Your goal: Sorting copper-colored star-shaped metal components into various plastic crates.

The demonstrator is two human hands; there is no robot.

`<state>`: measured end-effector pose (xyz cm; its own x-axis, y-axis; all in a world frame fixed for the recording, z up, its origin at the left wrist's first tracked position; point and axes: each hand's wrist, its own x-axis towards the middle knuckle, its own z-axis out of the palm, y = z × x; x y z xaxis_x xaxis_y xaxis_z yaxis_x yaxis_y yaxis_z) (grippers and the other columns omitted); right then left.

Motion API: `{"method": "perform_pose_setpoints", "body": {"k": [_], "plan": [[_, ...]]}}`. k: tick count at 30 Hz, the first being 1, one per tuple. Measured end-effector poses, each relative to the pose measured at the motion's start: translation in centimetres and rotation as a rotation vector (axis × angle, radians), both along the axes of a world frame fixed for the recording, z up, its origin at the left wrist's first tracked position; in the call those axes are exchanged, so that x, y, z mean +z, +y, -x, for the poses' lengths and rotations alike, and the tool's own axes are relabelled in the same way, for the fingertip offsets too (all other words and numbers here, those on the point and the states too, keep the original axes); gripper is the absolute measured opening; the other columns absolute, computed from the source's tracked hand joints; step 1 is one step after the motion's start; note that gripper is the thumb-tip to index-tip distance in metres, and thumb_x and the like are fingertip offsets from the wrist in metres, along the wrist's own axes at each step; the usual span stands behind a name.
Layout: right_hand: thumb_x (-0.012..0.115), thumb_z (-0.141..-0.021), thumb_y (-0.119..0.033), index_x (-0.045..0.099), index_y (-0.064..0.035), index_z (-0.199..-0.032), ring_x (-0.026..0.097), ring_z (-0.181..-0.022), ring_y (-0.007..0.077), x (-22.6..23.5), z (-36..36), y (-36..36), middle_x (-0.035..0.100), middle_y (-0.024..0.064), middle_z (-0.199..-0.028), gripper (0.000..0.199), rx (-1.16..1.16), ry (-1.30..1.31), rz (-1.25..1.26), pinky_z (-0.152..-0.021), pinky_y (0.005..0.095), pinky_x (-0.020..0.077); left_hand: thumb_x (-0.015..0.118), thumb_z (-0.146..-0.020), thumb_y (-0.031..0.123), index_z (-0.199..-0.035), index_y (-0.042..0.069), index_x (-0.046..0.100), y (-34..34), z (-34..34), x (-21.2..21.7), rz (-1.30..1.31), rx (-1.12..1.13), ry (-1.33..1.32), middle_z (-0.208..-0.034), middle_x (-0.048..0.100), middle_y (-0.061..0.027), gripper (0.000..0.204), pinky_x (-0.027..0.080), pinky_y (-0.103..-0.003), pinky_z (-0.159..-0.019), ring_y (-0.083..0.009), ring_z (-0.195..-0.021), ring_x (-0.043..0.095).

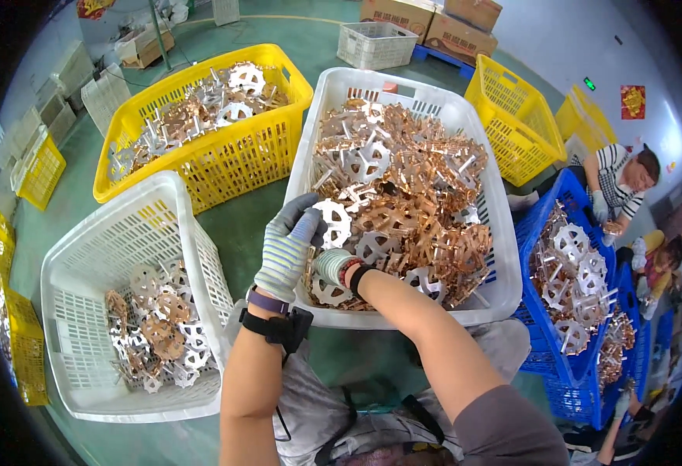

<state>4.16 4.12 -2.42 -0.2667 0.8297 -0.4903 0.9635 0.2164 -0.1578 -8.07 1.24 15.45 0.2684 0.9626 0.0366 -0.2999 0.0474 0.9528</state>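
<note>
Before me stands a white plastic basket heaped with copper-coloured stamped metal pieces and silver spoked metal discs. My left hand, in a striped glove with grey fingertips, is over the basket's near left edge. Its fingers are curled at the rim of a silver spoked disc and appear to grip it. My right hand, gloved too, reaches into the near left part of the heap; its fingers are largely hidden, so what they hold cannot be seen. Another silver disc lies just below it.
At left is a white basket partly filled with similar pieces. Behind it stands a full yellow basket. Blue baskets of parts are at right, where a co-worker sits. An empty yellow basket and cardboard boxes are farther back.
</note>
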Motion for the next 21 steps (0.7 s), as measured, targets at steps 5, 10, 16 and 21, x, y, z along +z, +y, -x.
{"method": "perform_pose_setpoints", "body": {"k": [5,10,16,21], "plan": [[0.039,-0.093,-0.028,0.064,-0.0073,-0.11,0.062,-0.098,0.0335,-0.3,-0.8,-0.6,0.065,0.016,-0.107,0.037,-0.056,-0.018,0.025,-0.085,0.0453,0.047,0.054,-0.092,0.014,-0.117,-0.002,0.057,0.0,-1.2,-0.7,0.044,-0.036,0.05,-0.075,0.059,-0.0025,0.03,0.046,-0.023,-0.062,-0.0084,-0.066,0.053],[0.058,-0.078,-0.012,0.062,-0.0036,-0.1,0.064,-0.093,0.0352,2.9,-3.2,-1.5,0.065,0.0208,-0.098,0.025,0.15,0.006,-0.065,-0.078,0.0442,0.051,0.055,-0.091,0.015,-0.117,-0.001,0.057,0.1,-1.0,-0.7,0.052,-0.008,0.069,-0.075,0.059,-0.0026,0.03,0.046,-0.023,-0.061,-0.0086,-0.064,0.053],[0.061,-0.084,-0.019,0.058,-0.0019,-0.109,0.062,-0.073,0.0266,7.9,-11.6,-4.6,0.065,0.0136,-0.085,0.03,-0.529,0.803,-0.256,-0.066,0.0369,0.0497,0.055,-0.092,0.018,-0.115,-0.001,0.058,-0.2,-2.0,-0.8,0.021,-0.197,0.144,-0.076,0.06,-0.0029,0.03,0.046,-0.023,-0.061,-0.0087,-0.065,0.055],[0.055,-0.092,-0.017,0.054,-0.0029,-0.116,0.061,-0.071,0.0137,13.9,-14.1,-10.6,0.063,0.0054,-0.086,0.028,-1.028,1.608,-0.157,-0.059,0.0249,0.0487,0.055,-0.094,0.024,-0.118,0.001,0.058,-1.9,-6.0,-2.4,0.116,-0.543,0.256,-0.095,0.065,-0.007,0.033,0.051,-0.027,-0.077,-0.0131,-0.085,0.061]]}}
